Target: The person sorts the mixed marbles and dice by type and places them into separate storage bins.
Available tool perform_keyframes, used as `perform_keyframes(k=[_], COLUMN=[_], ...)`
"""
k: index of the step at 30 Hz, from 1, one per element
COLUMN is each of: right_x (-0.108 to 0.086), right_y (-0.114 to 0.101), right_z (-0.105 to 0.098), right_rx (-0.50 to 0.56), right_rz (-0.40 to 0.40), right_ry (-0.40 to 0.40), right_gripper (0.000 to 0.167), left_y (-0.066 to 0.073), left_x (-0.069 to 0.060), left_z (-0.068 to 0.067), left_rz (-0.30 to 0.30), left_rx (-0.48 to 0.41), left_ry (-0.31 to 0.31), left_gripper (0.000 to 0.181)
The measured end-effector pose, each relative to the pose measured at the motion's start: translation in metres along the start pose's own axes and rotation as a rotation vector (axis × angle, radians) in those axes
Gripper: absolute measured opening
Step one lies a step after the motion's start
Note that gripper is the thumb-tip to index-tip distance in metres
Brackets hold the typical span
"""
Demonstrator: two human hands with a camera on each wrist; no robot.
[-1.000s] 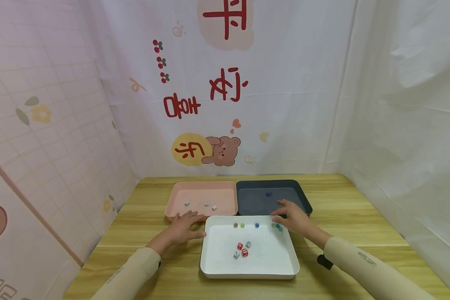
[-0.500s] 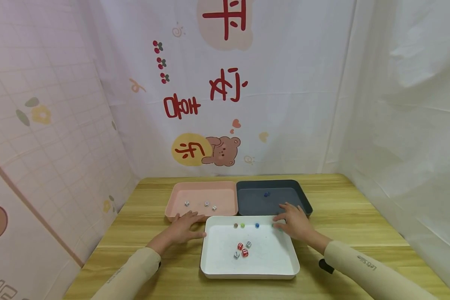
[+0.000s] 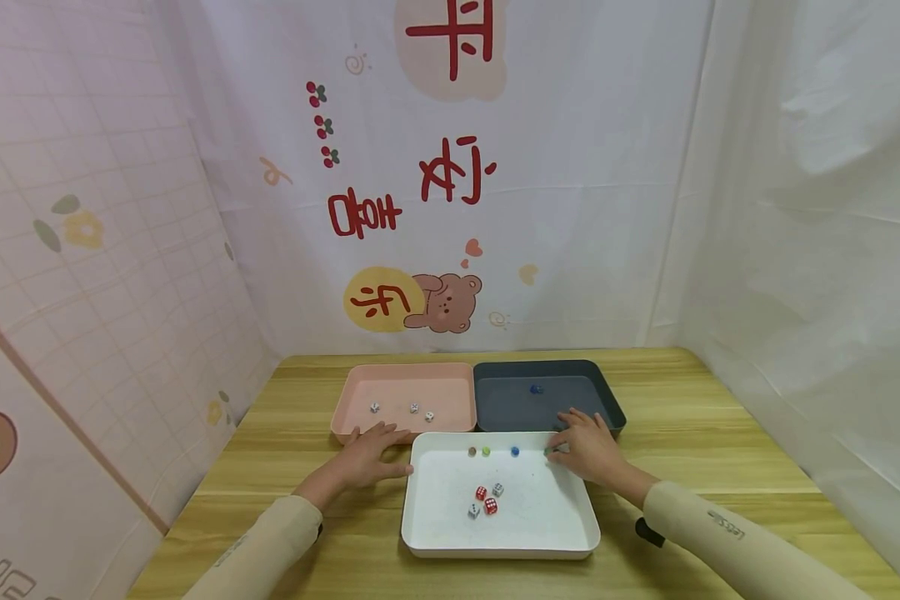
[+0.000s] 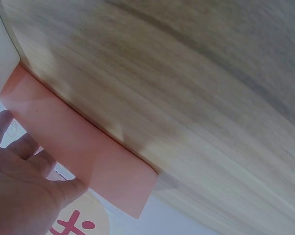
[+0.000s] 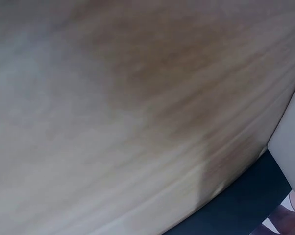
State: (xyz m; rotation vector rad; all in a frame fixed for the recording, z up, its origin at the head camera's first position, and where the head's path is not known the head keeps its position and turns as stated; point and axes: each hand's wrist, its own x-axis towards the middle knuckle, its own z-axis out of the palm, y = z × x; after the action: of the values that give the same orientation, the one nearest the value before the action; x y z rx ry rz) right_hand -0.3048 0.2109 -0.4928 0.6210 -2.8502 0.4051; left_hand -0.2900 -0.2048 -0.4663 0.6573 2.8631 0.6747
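Note:
My right hand (image 3: 588, 450) reaches over the far right corner of the white tray (image 3: 525, 533). Its fingers bend down towards the small coloured dice there; a sliver of a greenish die (image 3: 547, 452) shows by the thumb, and the rest is covered. Whether the fingertips pinch one cannot be seen. My left hand (image 3: 367, 458) lies with fingers extended at the near rim of the pink tray (image 4: 84, 137), thumb pointing to the white tray. Along the white tray's far side sit a brown die (image 3: 472, 452), a lime die (image 3: 486, 451) and a blue die (image 3: 515, 451).
Two red dice (image 3: 491, 506) and two grey-white dice (image 3: 474, 511) lie mid-tray. Several white dice (image 3: 414, 408) are in the pink tray. Small dark blue pieces (image 3: 536, 389) lie in the navy tray (image 3: 506, 408). Curtains surround the wooden table (image 3: 675, 417).
My right hand has lowered slightly onto the far right corner, now covering most of the green and blue dice visible there earlier. My left hand stays put.

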Motion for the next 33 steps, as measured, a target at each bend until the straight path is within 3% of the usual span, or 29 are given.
perform_keyframes(k=[17,25,33], right_x=[0.008,0.012,0.021], right_y=[-0.009,-0.011,-0.010], right_z=[0.000,-0.004,-0.010], right_rx=[0.037,0.048,0.140], right_rz=[0.025,0.013,-0.003], right_ry=[-0.066,-0.036,-0.010], right_gripper=[0.009,0.006,0.006], left_y=[0.000,-0.002,0.000], left_x=[-0.001,0.001,0.001], left_z=[0.000,0.002,0.001], left_rz=[0.002,0.006,-0.001], left_rx=[-0.012,-0.010,-0.009], left_ry=[-0.001,0.007,0.003], left_gripper=[0.067,0.066,0.067])
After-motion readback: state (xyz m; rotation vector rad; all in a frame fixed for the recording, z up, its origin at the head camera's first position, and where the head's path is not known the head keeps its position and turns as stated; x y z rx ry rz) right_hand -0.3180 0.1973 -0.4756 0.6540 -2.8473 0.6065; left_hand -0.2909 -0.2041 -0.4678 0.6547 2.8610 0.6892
